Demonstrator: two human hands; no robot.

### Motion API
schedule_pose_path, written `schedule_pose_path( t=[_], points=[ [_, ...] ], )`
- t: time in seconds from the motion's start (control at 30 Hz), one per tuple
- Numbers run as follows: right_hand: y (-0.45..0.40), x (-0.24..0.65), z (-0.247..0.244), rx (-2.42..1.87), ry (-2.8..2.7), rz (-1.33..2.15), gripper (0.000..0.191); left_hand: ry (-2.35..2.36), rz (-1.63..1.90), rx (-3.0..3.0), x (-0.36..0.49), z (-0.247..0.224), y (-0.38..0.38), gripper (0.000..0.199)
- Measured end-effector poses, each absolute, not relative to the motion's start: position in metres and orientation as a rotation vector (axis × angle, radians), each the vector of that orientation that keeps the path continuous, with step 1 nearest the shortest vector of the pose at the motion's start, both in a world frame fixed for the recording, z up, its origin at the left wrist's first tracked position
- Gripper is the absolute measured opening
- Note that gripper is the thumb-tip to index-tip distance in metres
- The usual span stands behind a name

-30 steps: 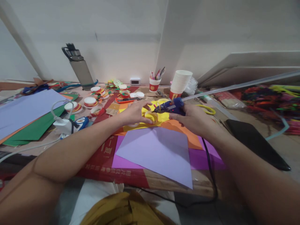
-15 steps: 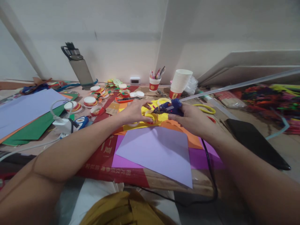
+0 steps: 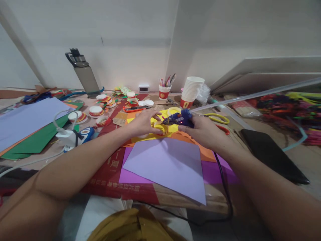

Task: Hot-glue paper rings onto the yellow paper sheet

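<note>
My right hand (image 3: pixel 204 130) is wrapped round a blue hot glue gun (image 3: pixel 184 117), its nozzle pointing left and a long clear glue stick (image 3: pixel 250 95) trailing out behind. The nozzle reaches a small yellow ring (image 3: pixel 162 129), which looks like a cut-down paper cup. My left hand (image 3: pixel 144 124) grips this ring by its left side, thumb in front and fingers behind. Under both hands lie yellow paper (image 3: pixel 140 133) and orange paper (image 3: pixel 200 149). A lilac sheet (image 3: pixel 165 164) lies nearer to me.
Paper cups (image 3: pixel 192 90) stand stacked behind the glue gun, beside a cup of pens (image 3: pixel 165 92). Yellow-handled scissors (image 3: pixel 218 117) and a black tablet-like slab (image 3: pixel 273 154) lie to the right. A box cutter (image 3: pixel 135 108), several cup pieces (image 3: pixel 95 111) and a bottle (image 3: pixel 86 78) are left.
The glue gun's nozzle has shifted slightly left at the yellow ring, and the ring is tipped a little differently in my left hand. The whole view has shifted slightly.
</note>
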State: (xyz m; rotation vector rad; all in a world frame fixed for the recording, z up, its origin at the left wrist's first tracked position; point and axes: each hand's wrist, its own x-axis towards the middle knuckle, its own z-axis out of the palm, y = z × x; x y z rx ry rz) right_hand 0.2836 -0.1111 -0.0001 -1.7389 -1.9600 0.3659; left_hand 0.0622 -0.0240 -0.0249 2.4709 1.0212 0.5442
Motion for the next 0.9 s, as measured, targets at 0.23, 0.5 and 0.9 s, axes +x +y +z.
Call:
schedule_pose_path(
  t=[0.23,0.5,0.9],
  points=[
    [-0.1119,0.2811,0.0011,-1.754,-1.93,0.399,0.022,1.07,0.559,2.452,0.0617,-0.0299,-0.0217,0.074],
    [-0.1132,0.2801,0.0007,-1.775,-1.953,0.412,0.019,1.106,0.53,2.466,0.0612,-0.0285,-0.0243,0.07],
    [-0.1138,0.2783,0.0004,-1.816,-2.003,0.428,0.024,1.188,0.511,2.46,0.0617,-0.0289,-0.0268,0.075]
  ],
)
